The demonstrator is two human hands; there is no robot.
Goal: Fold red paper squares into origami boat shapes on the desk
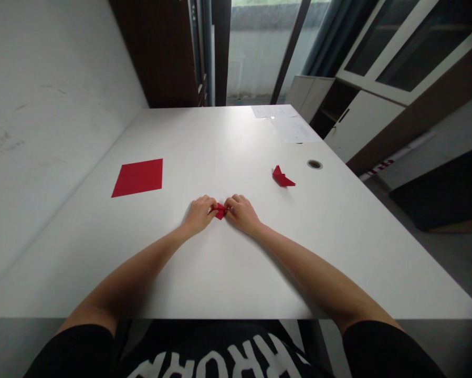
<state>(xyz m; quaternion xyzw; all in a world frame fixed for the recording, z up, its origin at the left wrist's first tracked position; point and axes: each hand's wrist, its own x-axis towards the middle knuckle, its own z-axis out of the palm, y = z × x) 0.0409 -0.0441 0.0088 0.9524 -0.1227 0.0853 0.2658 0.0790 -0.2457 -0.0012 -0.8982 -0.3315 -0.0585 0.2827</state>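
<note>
Between my two hands, at the middle of the white table, is a small piece of folded red paper [220,211]. My left hand [200,212] pinches its left side, thumb and fingers closed together. On the opposite side my right hand [240,211] has its fingers closed on the paper's right edge. Much of the paper is hidden under the fingers. A flat sheet of red paper [139,177] lies to the left, apart from my hands. Off to the right rests a folded red paper figure [283,177] with pointed ends.
The white table [204,142] meets a wall [62,79] on the left. Printed white sheets [294,128] lie at its far right. A round cable hole [315,164] is near the right edge. Cabinets [365,123] stand beyond that edge.
</note>
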